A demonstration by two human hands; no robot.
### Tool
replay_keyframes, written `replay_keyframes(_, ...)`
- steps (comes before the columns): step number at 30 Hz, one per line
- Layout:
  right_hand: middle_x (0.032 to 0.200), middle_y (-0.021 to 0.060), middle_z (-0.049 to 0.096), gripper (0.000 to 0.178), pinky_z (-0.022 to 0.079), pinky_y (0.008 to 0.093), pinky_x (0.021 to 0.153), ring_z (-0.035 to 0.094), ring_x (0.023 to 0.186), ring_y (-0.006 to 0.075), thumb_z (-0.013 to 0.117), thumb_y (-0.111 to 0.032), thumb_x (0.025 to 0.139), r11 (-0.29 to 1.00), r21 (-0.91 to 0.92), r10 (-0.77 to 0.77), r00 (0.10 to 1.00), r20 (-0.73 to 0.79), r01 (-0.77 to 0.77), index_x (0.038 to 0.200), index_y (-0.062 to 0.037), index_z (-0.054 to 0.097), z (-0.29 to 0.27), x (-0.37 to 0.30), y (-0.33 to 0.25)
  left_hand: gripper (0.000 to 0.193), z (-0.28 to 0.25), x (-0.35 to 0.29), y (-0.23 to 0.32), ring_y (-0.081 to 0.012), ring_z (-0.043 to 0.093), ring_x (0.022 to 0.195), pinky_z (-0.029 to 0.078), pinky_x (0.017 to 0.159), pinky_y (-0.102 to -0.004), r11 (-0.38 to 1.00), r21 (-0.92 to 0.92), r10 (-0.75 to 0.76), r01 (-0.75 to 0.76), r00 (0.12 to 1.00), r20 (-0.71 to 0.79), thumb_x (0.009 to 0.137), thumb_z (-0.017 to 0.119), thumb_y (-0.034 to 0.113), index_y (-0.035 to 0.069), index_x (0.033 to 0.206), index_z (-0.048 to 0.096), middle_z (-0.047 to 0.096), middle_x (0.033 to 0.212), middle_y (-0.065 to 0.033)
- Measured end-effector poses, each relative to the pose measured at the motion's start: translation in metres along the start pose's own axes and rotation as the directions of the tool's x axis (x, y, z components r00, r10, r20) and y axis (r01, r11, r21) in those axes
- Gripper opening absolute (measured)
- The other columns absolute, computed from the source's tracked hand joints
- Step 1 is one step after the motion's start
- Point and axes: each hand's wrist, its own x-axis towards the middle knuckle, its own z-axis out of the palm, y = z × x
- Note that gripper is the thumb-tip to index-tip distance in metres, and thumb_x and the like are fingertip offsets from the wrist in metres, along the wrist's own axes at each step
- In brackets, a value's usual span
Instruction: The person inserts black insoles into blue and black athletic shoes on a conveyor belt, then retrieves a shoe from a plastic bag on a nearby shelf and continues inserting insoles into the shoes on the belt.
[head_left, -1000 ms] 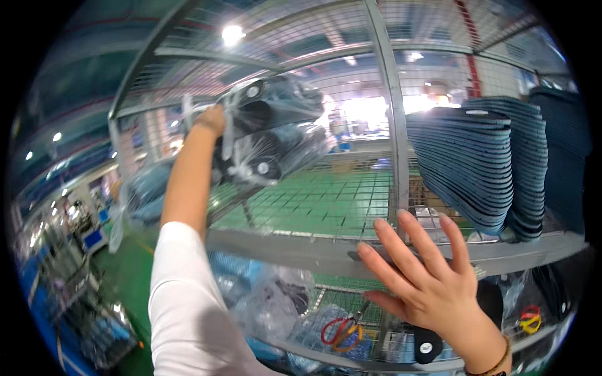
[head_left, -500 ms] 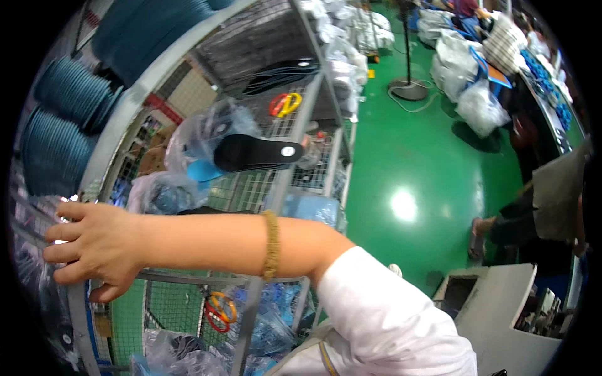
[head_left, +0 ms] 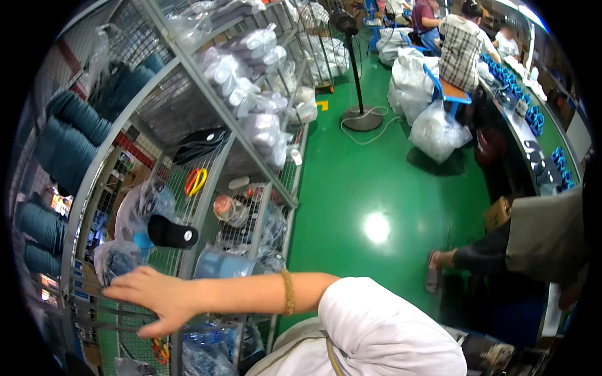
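Note:
My right hand (head_left: 153,294) reaches across to the left, back upward, with its fingers spread and its thumb pointing down the picture. Nothing shows in its grasp. It is over the front of a grey metal rack (head_left: 210,219); whether it touches the bars I cannot tell. Just beyond the fingers lies a clear plastic bag (head_left: 118,260) with dark contents. Near it on the wire shelf is a stack of black insoles (head_left: 172,232) beside a small blue piece (head_left: 143,240). Scissors with red and yellow handles (head_left: 195,182) lie farther back. My left hand is out of view.
Rolls of dark blue cord (head_left: 72,147) stand at the left. White wrapped bundles (head_left: 251,81) fill the farther rack. A black stand fan (head_left: 360,113) and white sacks (head_left: 439,131) are on the green floor (head_left: 351,182). People sit along a workbench (head_left: 523,135); another person's leg (head_left: 476,254) is at right.
My view has swung, showing more of the far aisle and workbench. In the picture, my right hand sits lower and farther right, still with fingers spread.

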Motion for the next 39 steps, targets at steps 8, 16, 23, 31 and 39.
replay_keyframes(8, 0.14, 0.025, 0.012, 0.091, 0.011, 0.0517, 0.101, 0.016, 0.13, 0.0349, 0.057, -0.045, 0.07, 0.987, -0.158, -0.014, 0.998, 0.066, 0.024, 0.135, 0.0011, 0.015, -0.135, -0.049, -0.12, 0.015, 0.135, -0.088, 0.225, -0.0166, 0.039, 0.061, 0.032, 0.058, -0.0266, 0.613, -0.774, 0.153, 0.16, 0.937, 0.314, 0.087, 0.041, 0.021, 0.007, 0.084, 0.04, 0.046, 0.071, -0.0097)
replay_keyframes(16, 0.13, 0.0214, 0.036, 0.076, 0.029, 0.0461, 0.097, 0.036, 0.121, 0.0342, 0.063, -0.039, 0.07, 0.656, -0.439, 0.72, 0.684, 0.12, -0.614, 0.129, -0.0026, 0.032, -0.352, -0.186, -0.089, 0.021, 0.347, -0.189, 0.395, -0.0145, 0.037, 0.047, 0.032, 0.047, -0.0253, 0.047, -0.614, 0.607, 0.788, 0.466, 0.644, 0.087, 0.04, 0.023, 0.006, 0.074, 0.04, 0.045, 0.058, -0.0089)
replay_keyframes(23, 0.119, 0.0188, 0.043, 0.065, 0.034, 0.0433, 0.093, 0.041, 0.112, 0.0359, 0.068, -0.018, 0.058, 0.0, -0.604, 0.624, 0.472, -0.622, -0.797, 0.117, -0.0036, 0.046, -0.606, -0.401, -0.218, 0.026, 0.535, -0.296, 0.595, -0.0127, 0.037, 0.04, 0.032, 0.04, -0.0242, 0.13, -0.001, 0.879, 0.992, -0.115, 0.463, 0.088, 0.04, 0.023, 0.006, 0.068, 0.041, 0.045, 0.051, -0.0084)
replay_keyframes(31, 0.114, 0.0186, 0.05, 0.05, 0.041, 0.038, 0.091, 0.048, 0.108, 0.0333, 0.053, 0.006, 0.061, -0.397, -0.405, 0.133, 0.385, -0.913, -0.823, 0.111, 0.0027, 0.049, -0.759, -0.561, -0.327, 0.021, 0.664, -0.427, 0.785, -0.0126, 0.043, 0.054, 0.035, 0.05, -0.0241, 0.625, -0.185, 0.781, 0.759, -0.602, 0.166, 0.088, 0.044, 0.014, 0.0, 0.072, 0.047, 0.048, 0.066, -0.0077)
replay_keyframes(39, 0.102, 0.0151, 0.057, 0.029, 0.039, 0.0376, 0.088, 0.053, 0.1, 0.0268, 0.053, -0.012, 0.073, -0.606, -0.255, 0.413, -0.023, -0.911, -0.754, 0.1, -0.0015, 0.053, -0.883, -0.795, -0.324, 0.023, 0.81, -0.639, 0.87, -0.0144, 0.045, 0.055, 0.036, 0.053, -0.0266, 0.634, 0.345, 0.388, 0.692, -0.67, 0.633, 0.087, 0.046, 0.015, 0.006, 0.067, 0.043, 0.043, 0.06, -0.0039)
